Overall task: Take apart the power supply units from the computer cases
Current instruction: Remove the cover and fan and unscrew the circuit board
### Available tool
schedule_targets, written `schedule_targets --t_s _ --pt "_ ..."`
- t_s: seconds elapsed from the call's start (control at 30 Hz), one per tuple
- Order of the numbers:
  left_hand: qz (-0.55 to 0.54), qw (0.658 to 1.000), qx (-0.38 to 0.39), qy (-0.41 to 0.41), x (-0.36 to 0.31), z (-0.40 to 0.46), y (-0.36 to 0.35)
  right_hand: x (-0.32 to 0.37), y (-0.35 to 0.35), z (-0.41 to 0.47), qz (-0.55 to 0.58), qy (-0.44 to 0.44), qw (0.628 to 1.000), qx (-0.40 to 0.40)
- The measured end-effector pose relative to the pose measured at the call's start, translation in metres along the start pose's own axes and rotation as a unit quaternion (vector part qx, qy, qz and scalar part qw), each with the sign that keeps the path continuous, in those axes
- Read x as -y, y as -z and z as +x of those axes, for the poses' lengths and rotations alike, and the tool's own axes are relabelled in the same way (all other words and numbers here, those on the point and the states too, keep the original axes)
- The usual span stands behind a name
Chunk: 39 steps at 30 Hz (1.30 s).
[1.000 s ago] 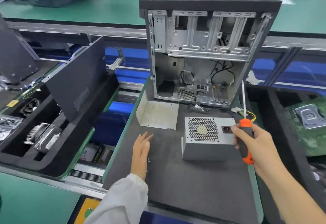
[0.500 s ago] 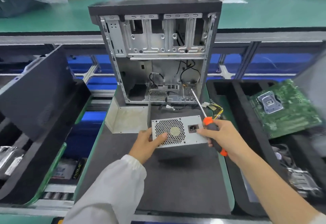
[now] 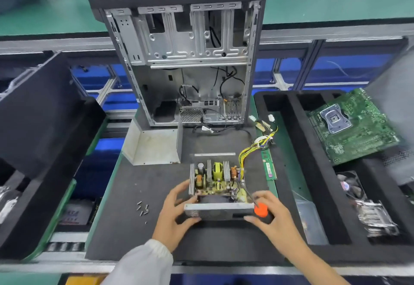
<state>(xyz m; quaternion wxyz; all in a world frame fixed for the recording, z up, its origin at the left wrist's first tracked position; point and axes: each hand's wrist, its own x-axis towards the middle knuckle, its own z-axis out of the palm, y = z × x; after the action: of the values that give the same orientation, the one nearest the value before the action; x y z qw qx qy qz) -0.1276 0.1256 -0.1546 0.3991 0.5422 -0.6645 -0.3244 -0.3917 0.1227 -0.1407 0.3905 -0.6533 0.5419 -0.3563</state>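
Observation:
The power supply unit [image 3: 218,186] lies on the dark foam mat [image 3: 134,228] with its open side up, showing the circuit board, heat sinks and yellow wires. My left hand [image 3: 174,215] grips its left front corner. My right hand [image 3: 272,219] holds an orange-and-black screwdriver [image 3: 259,209] and presses on the unit's right front corner; the shaft points into the unit. Behind stands the opened computer case [image 3: 186,60], upright and gutted. The unit's grey metal cover [image 3: 154,145] lies in front of the case.
Several loose screws [image 3: 142,208] lie on the mat left of my left hand. A RAM stick [image 3: 268,168] lies at the mat's right edge. A black foam tray [image 3: 318,195] on the right holds a green motherboard [image 3: 351,125] and a cooler. Another black tray [image 3: 44,150] sits left.
The power supply was turned over from standing on its side to lying open side up, nearer to me. Both hands now grasp its front corners. My view shifted forward and down.

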Motion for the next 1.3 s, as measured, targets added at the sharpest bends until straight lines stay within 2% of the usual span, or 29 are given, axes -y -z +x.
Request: schedule_targets --t_s 0.13,0.3,0.43,0.53,0.63,0.73,0.87,0.97,1.03,1.13,1.3 --pt "0.052 0.997 0.057 -0.012 0.01 -0.001 0.01 -0.013 -0.001 -0.006 0.01 -0.028 1.0 0.002" --pt "0.084 0.986 0.144 -0.014 -0.006 0.02 0.034 -0.003 0.026 0.015 0.025 -0.094 0.992 0.081" --pt "0.085 0.982 0.166 -0.008 -0.021 0.03 0.038 -0.003 0.029 0.015 0.015 -0.155 0.982 0.107" --pt "0.133 0.976 0.169 -0.026 -0.03 0.047 0.031 -0.004 0.023 0.007 0.047 -0.181 0.977 0.102" --pt "0.198 0.955 0.21 -0.065 -0.037 0.066 0.02 -0.015 0.02 0.002 0.117 -0.223 0.963 0.092" --pt "0.198 0.944 0.258 -0.06 -0.037 0.074 0.014 -0.024 0.014 0.002 0.109 -0.252 0.96 0.059" --pt "0.179 0.947 0.263 -0.051 -0.031 0.077 0.013 -0.017 -0.003 0.01 -0.014 -0.224 0.973 0.045" --pt "0.234 0.935 0.256 -0.072 -0.028 0.079 0.014 -0.011 -0.012 0.018 -0.086 -0.181 0.979 0.038" --pt "0.256 0.927 0.262 -0.076 -0.026 0.081 0.016 -0.007 -0.016 0.022 -0.1 -0.152 0.983 0.036" --pt "0.205 0.94 0.272 -0.035 -0.027 0.077 0.015 -0.01 -0.018 0.022 -0.115 -0.119 0.986 0.03" --pt "0.126 0.962 0.239 0.035 -0.035 0.072 0.009 -0.012 -0.004 0.026 -0.1 -0.064 0.99 -0.078"
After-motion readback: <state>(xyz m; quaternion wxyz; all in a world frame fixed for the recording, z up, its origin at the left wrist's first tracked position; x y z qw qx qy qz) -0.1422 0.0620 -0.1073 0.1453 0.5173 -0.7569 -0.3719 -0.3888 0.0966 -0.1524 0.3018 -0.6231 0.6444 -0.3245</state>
